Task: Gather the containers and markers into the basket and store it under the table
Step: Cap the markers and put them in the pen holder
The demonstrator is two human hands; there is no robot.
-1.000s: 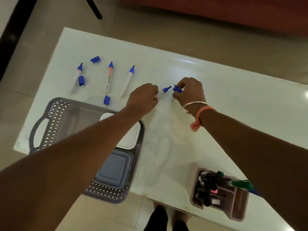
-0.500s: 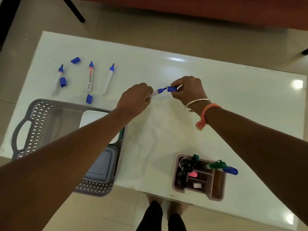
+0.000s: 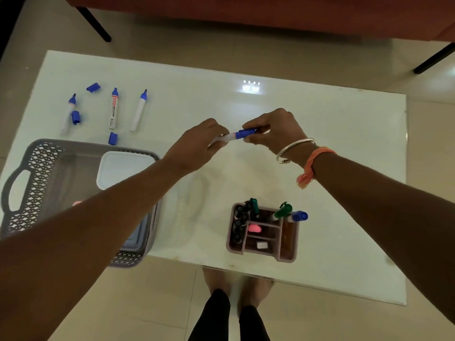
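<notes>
Organizer tray near front worktop edge, pens upright inside. Basket front left, two lidded containers in it, left forearm crossing over. Mid-worktop: left hand grips marker body, right hand pinches blue cap on tip. Far left: three uncapped markers, three loose caps.
</notes>
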